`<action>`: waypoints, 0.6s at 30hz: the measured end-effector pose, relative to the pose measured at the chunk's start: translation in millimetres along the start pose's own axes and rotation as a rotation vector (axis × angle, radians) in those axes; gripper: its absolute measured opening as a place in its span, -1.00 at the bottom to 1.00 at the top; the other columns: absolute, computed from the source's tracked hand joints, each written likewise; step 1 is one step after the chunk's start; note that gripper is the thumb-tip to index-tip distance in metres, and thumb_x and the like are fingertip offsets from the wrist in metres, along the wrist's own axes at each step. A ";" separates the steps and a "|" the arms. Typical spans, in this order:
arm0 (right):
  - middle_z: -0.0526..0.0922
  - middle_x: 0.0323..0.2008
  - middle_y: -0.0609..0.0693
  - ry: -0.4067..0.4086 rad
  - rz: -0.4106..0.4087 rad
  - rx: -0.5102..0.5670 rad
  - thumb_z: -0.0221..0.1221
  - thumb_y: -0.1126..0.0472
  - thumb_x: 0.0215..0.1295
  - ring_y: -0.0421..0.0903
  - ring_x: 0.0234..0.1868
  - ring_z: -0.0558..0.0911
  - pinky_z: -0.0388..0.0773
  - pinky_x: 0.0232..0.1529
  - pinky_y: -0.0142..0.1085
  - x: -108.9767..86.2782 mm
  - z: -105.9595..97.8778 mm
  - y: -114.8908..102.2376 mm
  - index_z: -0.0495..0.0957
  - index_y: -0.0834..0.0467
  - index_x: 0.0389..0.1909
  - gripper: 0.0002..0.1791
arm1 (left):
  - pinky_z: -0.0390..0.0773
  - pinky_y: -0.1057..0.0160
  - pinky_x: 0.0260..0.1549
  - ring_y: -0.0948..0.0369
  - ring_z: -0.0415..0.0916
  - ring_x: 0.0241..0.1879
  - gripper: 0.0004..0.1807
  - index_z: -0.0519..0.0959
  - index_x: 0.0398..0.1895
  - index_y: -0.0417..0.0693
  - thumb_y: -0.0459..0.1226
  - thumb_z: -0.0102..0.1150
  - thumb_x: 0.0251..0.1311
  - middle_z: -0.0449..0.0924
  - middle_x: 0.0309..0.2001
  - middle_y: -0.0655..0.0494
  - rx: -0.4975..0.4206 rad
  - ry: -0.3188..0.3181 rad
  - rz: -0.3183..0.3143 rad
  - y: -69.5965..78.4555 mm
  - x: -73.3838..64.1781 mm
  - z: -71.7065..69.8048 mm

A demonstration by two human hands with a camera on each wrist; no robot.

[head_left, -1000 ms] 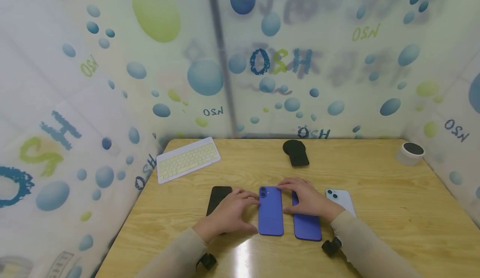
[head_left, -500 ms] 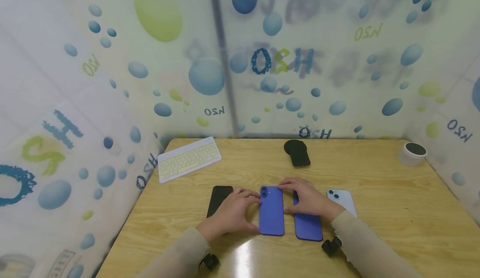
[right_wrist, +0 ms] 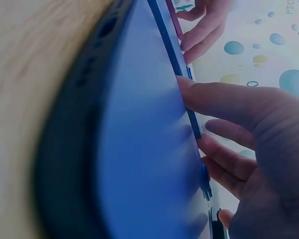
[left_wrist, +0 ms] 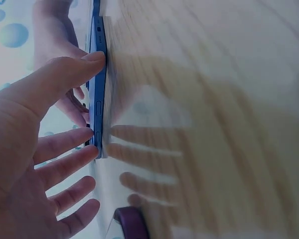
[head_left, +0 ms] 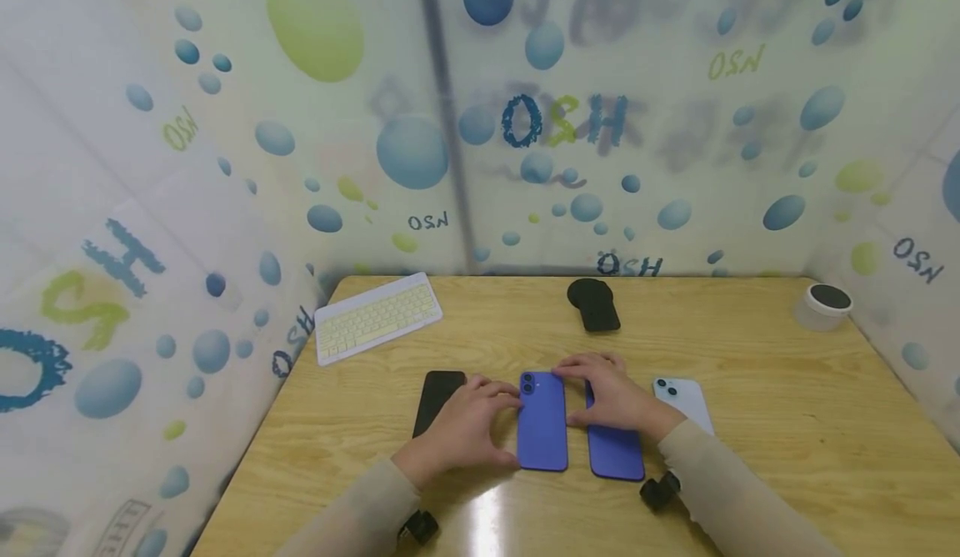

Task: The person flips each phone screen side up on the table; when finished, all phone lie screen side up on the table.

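Note:
A blue-violet phone (head_left: 543, 432) lies back up between the two hands, its two-lens camera at the far left corner. The left hand (head_left: 467, 434) touches its left long edge, with the thumb at the near corner. In the left wrist view that hand's fingertips (left_wrist: 90, 152) meet the phone's side (left_wrist: 98, 94) and the fingers are extended. The right hand (head_left: 609, 394) touches the opposite edge near the far corner with thumb and fingertips. Beneath the right hand lies a second blue-violet phone (head_left: 617, 457), partly hidden and large in the right wrist view.
A black phone (head_left: 437, 398) lies partly under the left hand. Right of the right hand is a pale blue phone (head_left: 692, 400). Farther back are a white keyboard (head_left: 378, 320), a flat black object with a rounded end (head_left: 597, 310), and a white cylinder with a dark top (head_left: 822, 310).

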State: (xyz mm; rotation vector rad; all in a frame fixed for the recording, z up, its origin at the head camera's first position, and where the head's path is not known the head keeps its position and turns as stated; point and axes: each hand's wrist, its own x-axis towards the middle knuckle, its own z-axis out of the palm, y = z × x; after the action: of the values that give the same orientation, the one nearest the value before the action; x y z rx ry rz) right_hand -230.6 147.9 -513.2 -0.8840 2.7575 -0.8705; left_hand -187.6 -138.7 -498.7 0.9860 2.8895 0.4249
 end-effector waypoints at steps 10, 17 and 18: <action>0.59 0.29 0.06 0.007 -0.001 0.016 0.56 0.04 0.06 0.17 0.40 0.45 0.10 0.40 0.33 2.2 -0.6 -2.0 0.59 0.02 0.33 -0.25 | 0.47 -0.02 0.27 0.16 0.38 0.29 -0.09 0.62 0.29 0.17 0.31 0.54 -0.19 0.51 0.38 0.28 0.067 -0.015 -0.009 4.5 -0.7 -1.5; 0.61 0.27 0.11 0.061 -0.020 0.020 0.58 0.06 0.03 0.24 0.37 0.48 0.23 0.33 0.35 4.6 1.2 -3.7 0.62 0.05 0.29 -0.27 | 0.47 -0.13 0.26 0.13 0.37 0.29 -0.07 0.60 0.31 0.11 0.32 0.53 -0.17 0.51 0.39 0.23 0.067 -0.006 -0.011 6.0 -4.8 -1.4; 0.61 0.27 0.11 0.068 -0.018 0.031 0.58 0.07 0.01 0.23 0.36 0.49 0.25 0.34 0.34 5.0 1.0 -4.0 0.62 0.05 0.28 -0.27 | 0.47 -0.13 0.26 0.13 0.37 0.29 -0.06 0.59 0.31 0.10 0.31 0.53 -0.17 0.50 0.40 0.23 0.066 -0.004 -0.009 6.0 -5.4 -1.5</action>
State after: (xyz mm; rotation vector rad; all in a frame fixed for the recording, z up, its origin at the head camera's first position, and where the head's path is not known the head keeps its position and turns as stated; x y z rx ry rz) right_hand -232.5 142.0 -511.5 -0.8916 2.7894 -0.9614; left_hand -180.0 -137.8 -495.8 0.9810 2.9208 0.3280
